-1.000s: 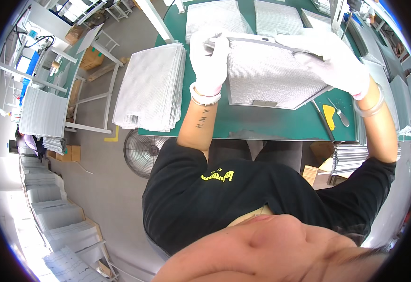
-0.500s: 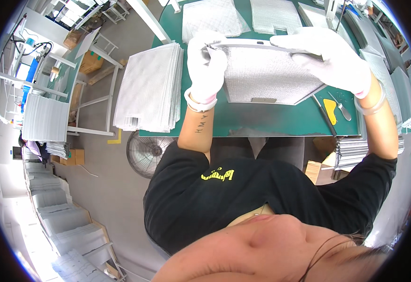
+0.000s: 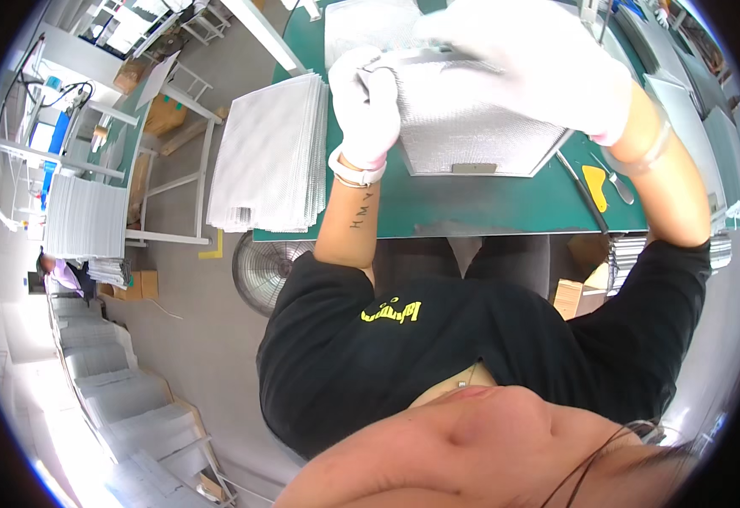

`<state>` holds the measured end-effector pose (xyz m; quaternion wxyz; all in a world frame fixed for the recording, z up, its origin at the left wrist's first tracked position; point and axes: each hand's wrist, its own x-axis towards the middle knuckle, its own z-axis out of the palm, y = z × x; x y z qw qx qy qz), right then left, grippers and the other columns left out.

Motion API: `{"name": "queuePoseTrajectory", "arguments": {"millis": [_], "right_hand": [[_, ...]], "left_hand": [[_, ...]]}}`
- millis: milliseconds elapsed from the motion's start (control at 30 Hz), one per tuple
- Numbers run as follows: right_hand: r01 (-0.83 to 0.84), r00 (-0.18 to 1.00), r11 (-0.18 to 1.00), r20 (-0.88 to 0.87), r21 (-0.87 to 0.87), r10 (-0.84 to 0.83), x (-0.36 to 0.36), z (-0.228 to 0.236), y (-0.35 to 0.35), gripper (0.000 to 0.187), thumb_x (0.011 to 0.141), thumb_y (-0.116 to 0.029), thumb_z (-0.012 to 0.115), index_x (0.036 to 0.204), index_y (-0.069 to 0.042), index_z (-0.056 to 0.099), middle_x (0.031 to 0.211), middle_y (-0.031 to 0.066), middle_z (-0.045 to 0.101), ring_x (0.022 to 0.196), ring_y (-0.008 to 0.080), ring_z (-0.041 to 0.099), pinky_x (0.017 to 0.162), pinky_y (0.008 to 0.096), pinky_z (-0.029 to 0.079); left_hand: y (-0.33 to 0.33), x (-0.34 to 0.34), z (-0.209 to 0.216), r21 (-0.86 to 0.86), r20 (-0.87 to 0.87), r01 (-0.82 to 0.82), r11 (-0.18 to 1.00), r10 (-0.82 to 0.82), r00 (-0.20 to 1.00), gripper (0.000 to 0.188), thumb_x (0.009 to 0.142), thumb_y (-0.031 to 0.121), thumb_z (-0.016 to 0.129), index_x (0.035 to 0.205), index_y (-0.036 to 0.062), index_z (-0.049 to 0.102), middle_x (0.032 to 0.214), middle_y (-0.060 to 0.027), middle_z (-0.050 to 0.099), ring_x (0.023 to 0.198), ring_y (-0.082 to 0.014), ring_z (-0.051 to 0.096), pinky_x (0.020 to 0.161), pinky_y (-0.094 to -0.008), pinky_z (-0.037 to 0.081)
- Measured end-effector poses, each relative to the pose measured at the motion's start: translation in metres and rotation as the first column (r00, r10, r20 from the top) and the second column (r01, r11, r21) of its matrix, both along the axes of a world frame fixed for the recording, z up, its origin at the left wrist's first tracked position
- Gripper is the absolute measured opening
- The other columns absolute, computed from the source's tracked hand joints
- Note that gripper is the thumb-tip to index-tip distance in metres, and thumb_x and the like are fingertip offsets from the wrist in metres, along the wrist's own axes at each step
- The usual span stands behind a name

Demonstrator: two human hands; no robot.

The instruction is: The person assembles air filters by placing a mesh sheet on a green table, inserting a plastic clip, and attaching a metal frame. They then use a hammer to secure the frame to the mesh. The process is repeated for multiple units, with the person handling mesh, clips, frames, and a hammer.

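Note:
A framed metal mesh filter (image 3: 463, 131) is tilted up above the green worktable (image 3: 488, 207), its near edge carrying a small tab. My gloved left hand (image 3: 366, 110) is closed on its left far corner. Across the far edge and right side lies my gloved right hand (image 3: 556, 68), its fingers smeared by motion and bright glare, so their grip is unclear. To the right of the filter are a yellow flat scraper (image 3: 594, 188), a slim tool with a grey handle (image 3: 621, 190) and a dark rod-like tool (image 3: 588, 193).
A tall stack of mesh sheets (image 3: 264, 152) stands at the table's left edge. More mesh sheets (image 3: 361, 34) lie at the back. Panels (image 3: 683, 118) line the right side. Below the left edge is a floor fan (image 3: 262, 275); a white-framed bench (image 3: 167, 186) stands farther left.
My right hand has swept left and up along the filter's far edge, its fingers now blurred. My left hand keeps its hold at the corner, and the filter has shifted slightly.

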<state>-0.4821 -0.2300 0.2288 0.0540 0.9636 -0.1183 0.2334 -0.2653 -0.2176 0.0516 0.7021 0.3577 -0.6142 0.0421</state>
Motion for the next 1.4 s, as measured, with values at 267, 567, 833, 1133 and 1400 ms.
{"name": "queuePoseTrajectory", "arguments": {"millis": [267,567,833,1133,1400], "right_hand": [[0.646,0.689,0.740,0.276,0.187,-0.670,-0.186,-0.212,0.008,0.039,0.082,-0.011,0.073,0.121,-0.006,0.068,0.110,0.0162,0.069,0.104,0.0307,0.066,0.098,0.0402,0.050],[0.806,0.540,0.528,0.030,0.268,-0.841,-0.204,-0.332,0.034,0.033,0.093,-0.009,0.060,0.126,-0.003,0.061,0.092,0.0158,0.062,0.086,0.0341,0.063,0.080,0.0438,0.052],[-0.421,0.372,0.282,0.447,0.862,-0.813,-0.141,-0.280,0.105,0.057,0.104,-0.019,0.053,0.154,-0.005,0.031,0.099,0.0033,0.050,0.069,0.0075,0.048,0.062,0.0228,0.045],[-0.558,0.365,0.326,0.579,0.763,-0.729,-0.065,-0.269,0.109,0.066,0.100,-0.004,0.040,0.160,-0.008,0.015,0.092,0.0033,0.054,0.063,0.0081,0.047,0.059,0.0219,0.045],[-0.619,0.297,0.234,0.500,0.750,-0.814,-0.056,-0.256,0.104,0.068,0.098,-0.002,0.038,0.161,-0.012,0.016,0.089,0.0036,0.051,0.060,0.0082,0.044,0.054,0.0227,0.041]], "left_hand": [[0.016,0.041,0.055,0.093,0.023,-0.212,0.973,0.210,0.977,0.025,0.103,0.010,0.048,0.124,-0.0034,0.049,0.119,-0.0163,0.054,0.107,-0.0228,0.056,0.096,-0.0353,0.047],[0.001,-0.085,0.079,-0.096,0.949,0.269,0.958,0.007,0.315,0.049,0.092,0.016,0.058,0.141,0.0155,0.058,0.117,-0.0035,0.069,0.105,-0.0230,0.066,0.091,-0.0339,0.052],[-0.012,-0.118,0.058,-0.027,0.983,0.087,0.996,0.010,0.186,0.033,0.088,0.017,0.064,0.120,0.0144,0.071,0.088,0.0000,0.066,0.077,-0.0169,0.063,0.069,-0.0320,0.050],[-0.042,-0.117,0.036,-0.033,0.932,0.050,0.998,0.013,0.363,0.023,0.089,0.017,0.066,0.111,0.0145,0.073,0.080,-0.0010,0.066,0.069,-0.0193,0.063,0.062,-0.0333,0.051],[-0.047,-0.111,0.033,0.015,0.933,0.044,0.999,-0.030,0.359,0.024,0.089,0.020,0.066,0.112,0.0151,0.072,0.081,-0.0020,0.067,0.071,-0.0207,0.065,0.063,-0.0343,0.052]]}}
